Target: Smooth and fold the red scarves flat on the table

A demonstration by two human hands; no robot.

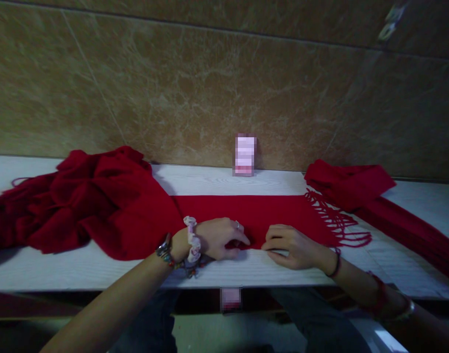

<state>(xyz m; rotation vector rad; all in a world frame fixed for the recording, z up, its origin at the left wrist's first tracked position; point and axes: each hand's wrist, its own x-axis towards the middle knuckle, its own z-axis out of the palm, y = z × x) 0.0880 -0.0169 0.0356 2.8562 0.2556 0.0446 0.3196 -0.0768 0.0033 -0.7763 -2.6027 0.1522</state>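
A red fringed scarf point(253, 213) lies spread flat across the white table point(80, 269), its fringe point(334, 220) at the right end. My left hand point(219, 238), with a ring and bracelets at the wrist, is closed on the scarf's near edge at the middle. My right hand point(288, 245) sits just to the right, fingers curled and pinching the same near edge. The two hands are a few centimetres apart.
A bunched heap of red scarves point(84, 201) fills the table's left side. Folded red scarves point(356, 186) lie at the right, running toward the right edge. A small blurred card point(245, 154) leans on the brown tiled wall point(209, 83).
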